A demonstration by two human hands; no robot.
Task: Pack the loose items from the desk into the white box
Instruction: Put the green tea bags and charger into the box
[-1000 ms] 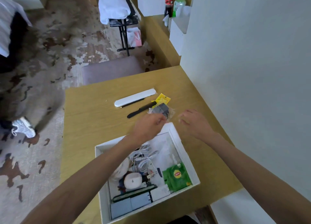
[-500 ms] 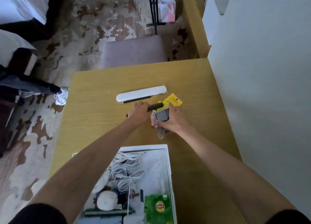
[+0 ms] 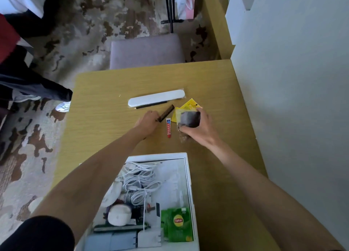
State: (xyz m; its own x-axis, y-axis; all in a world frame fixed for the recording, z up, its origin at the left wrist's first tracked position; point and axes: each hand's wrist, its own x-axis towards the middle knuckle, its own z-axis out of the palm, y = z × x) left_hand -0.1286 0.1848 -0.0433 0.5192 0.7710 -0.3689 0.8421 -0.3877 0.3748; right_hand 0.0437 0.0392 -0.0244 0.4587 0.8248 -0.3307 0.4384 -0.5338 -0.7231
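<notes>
Both hands on loose items on the desk (image 3: 105, 107), beyond the white box (image 3: 156, 155).
The left hand (image 3: 148, 121) curls round the near end of a black comb (image 3: 166, 112) lying on the desk; the right hand (image 3: 201, 129) grasps a dark grey item in clear wrap (image 3: 189, 118), touching the yellow packets (image 3: 191, 104). A red-and-white tube (image 3: 168, 128) lies between the hands, a white case (image 3: 156, 98) and a pencil (image 3: 151, 105) farther off. The box, nearest the person, holds white cables (image 3: 139, 181) and green tea packets (image 3: 178, 224).
</notes>
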